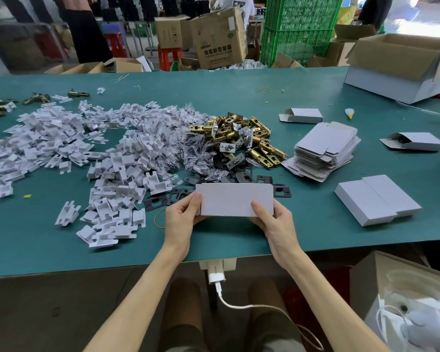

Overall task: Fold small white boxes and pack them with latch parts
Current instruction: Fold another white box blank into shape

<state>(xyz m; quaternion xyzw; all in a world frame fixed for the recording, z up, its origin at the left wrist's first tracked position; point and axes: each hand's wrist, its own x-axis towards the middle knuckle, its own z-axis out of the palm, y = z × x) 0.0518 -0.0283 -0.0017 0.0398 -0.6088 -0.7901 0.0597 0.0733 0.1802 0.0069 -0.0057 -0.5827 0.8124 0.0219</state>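
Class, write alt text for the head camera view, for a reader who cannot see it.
A person's left-hand grip and right-hand grip hold a flat white box blank over a green table. Behind lie heaps of white inserts, brass latches and stacked blanks.

Both hands, left hand (182, 214) and right hand (272, 219), pinch a flat white box (235, 199) by its ends, above the table (36, 237) near its front edge.

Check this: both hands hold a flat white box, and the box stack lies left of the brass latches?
No: the head view shows the box stack right of the brass latches. Left hand and right hand do hold the flat white box.
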